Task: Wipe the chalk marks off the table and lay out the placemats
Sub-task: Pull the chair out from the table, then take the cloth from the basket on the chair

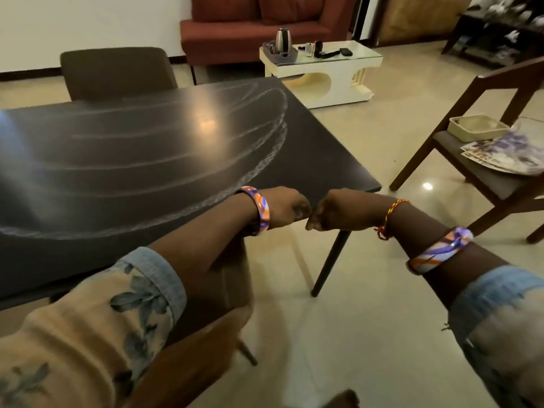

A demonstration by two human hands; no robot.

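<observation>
Chalk marks (182,148), white curved streaks, cover the dark rectangular counter (323,160) beyond both fists' curled fingers, which clasp nothing. Left hand (282,207) and right hand (341,210) meet knuckle to knuckle. Wiping seems unstarted; fetching a cloth likely comes next, none visible.

left hand (284,207), right hand (338,213) — fists, knuckles touching

- My table (147,160) is black, streaked with curved white chalk marks (273,148).
- My sleeves (97,313) are peach with grey-blue leaves and blue cuffs.
- My bangles (263,210) swirl purple, orange, white.
- The sofa (253,33) is rust-red.
</observation>
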